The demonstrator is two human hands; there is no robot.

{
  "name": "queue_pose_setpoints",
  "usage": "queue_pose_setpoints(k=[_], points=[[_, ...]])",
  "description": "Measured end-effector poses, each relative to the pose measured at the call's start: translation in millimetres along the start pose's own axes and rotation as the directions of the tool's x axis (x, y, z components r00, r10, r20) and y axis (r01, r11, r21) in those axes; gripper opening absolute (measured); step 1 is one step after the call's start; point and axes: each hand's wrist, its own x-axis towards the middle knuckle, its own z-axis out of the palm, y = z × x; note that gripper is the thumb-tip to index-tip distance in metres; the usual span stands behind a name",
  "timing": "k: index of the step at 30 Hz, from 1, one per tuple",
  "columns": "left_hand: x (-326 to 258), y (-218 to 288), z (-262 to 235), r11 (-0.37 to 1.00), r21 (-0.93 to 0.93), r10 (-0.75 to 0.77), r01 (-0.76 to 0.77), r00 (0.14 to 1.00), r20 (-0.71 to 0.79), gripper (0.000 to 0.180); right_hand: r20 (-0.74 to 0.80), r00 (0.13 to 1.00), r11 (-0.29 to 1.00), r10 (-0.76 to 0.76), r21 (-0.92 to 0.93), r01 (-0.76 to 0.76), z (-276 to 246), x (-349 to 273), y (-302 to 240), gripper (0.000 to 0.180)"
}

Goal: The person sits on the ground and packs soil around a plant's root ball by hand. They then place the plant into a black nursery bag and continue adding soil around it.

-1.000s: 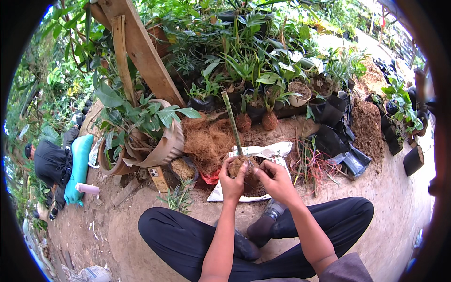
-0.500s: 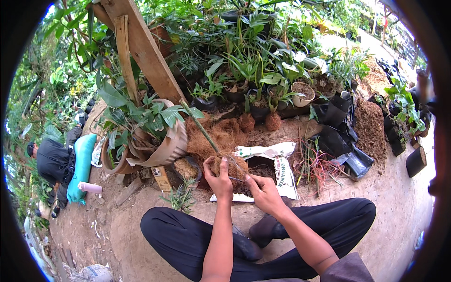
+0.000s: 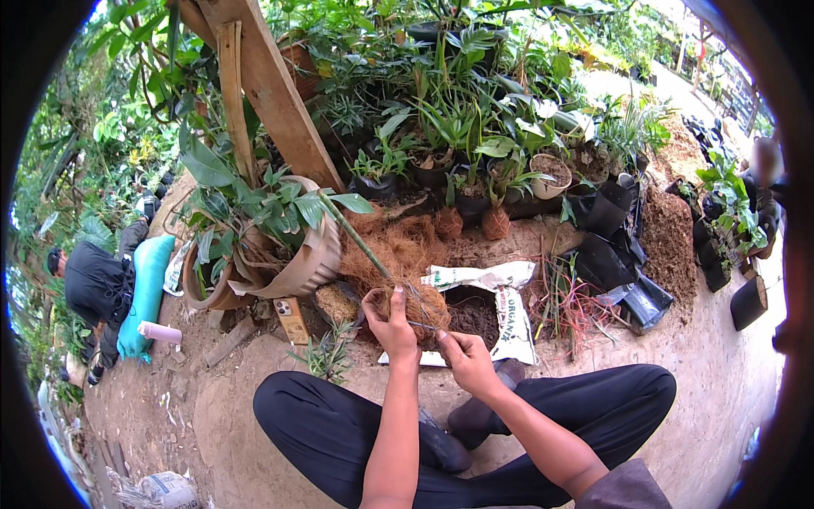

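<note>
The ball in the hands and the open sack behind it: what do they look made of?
The ball, held by the left hand, looks like brown coconut-type fibre: shaggy, matte, loose strands. The right hand pulls what looks like a thin string from it. The sack looks like white woven plastic, creased, holding dark soil.

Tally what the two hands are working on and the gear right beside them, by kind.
Hands: 2, left hand and right hand
Fibre-wrapped root ball with green stem: 1
Open white soil bag: 1
Tipped tan pot: 1
Coconut fibre pile: 1
Total: 6
</note>
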Motion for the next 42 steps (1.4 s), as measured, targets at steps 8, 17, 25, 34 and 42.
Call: queue_pose_setpoints(k=[8, 17, 25, 34, 42], points=[[0, -4, -1, 0.996, 0.038, -0.081, 0.080, 0.997, 0.016, 0.032, 0.008, 0.995, 0.985, 0.097, 0.145, -0.097, -2, 6, 19, 0.041], [3, 5, -1, 0.972, 0.225, 0.075, -0.066, 0.997, -0.032, 0.041, -0.224, 0.974, 0.997, -0.023, 0.073, 0.040, -25, 24, 3, 0.018], [-22, 5, 11, 0.978, 0.189, -0.117, 0.088, 0.983, 0.144, 0.057, -0.020, 0.952, 0.925, -0.306, -0.242, 0.292, -21, 21, -14, 0.075], [-31, 25, 21, 0.958, 0.103, -0.267, 0.267, 0.708, 0.654, 0.061, -0.264, 0.959, 0.936, 0.106, 0.352, -0.006, -76, 40, -23, 0.063], [-40, 18, 27, 0.907, 0.416, -0.269, -0.071, 0.663, 0.699, 0.105, -0.025, 0.988, 0.608, 0.149, 0.791, -0.071, -76, 36, -12, 0.060]])
